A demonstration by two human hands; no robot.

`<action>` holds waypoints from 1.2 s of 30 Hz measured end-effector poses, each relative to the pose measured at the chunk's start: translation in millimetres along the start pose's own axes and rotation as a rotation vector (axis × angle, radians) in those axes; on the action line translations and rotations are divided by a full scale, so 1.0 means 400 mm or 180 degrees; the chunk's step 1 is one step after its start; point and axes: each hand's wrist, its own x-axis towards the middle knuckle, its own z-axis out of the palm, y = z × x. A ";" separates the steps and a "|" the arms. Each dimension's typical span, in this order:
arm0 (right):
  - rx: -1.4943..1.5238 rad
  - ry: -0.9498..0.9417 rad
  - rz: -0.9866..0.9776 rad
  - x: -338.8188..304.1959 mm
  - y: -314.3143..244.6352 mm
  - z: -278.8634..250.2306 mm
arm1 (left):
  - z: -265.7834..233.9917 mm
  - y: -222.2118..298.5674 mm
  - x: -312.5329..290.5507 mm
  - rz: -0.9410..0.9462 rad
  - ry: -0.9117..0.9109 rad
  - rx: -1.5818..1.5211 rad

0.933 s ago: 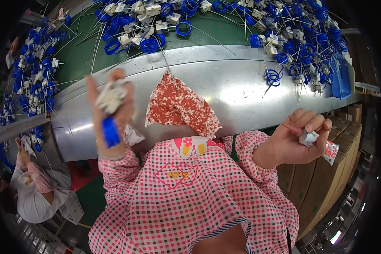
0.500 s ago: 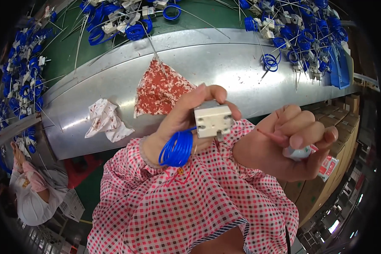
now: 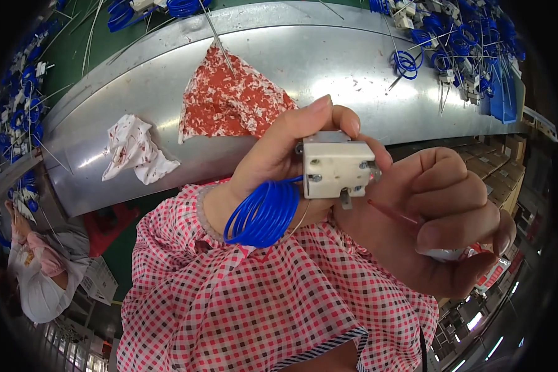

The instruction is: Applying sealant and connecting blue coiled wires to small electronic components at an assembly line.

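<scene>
My left hand [image 3: 271, 144] grips a capillary thermostat [image 3: 335, 166], a cream-white block with metal terminals and a grey metal plate on top. From its left side hangs a coil of blue tubing [image 3: 263, 214], close to my wrist. My right hand [image 3: 456, 201] is closed around a small squeeze bottle [image 3: 447, 254], mostly hidden by the fingers. A thin reddish nozzle [image 3: 394, 212] sticks out of the fist toward the thermostat's lower right corner, seemingly apart from it.
A metal ledge [image 3: 149, 84] crosses ahead, bearing a red-and-white speckled cloth [image 3: 223, 102] and a stained white rag [image 3: 136, 149]. Piles of blue-coiled thermostats [image 3: 462, 43] lie beyond. A blue bin [image 3: 501, 96] and cardboard boxes [image 3: 487, 164] are at right. Another person [image 3: 46, 273] sits at left.
Both hands now appear slightly farther right, and the thermostat is nearer the nozzle. The ledge and cloths have shifted up and left in the picture. Both grips are kept.
</scene>
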 end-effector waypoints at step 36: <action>-0.2376 -0.3620 0.1386 -0.142 0.086 -0.369 | -0.252 0.287 -0.118 0.1671 0.0359 0.0627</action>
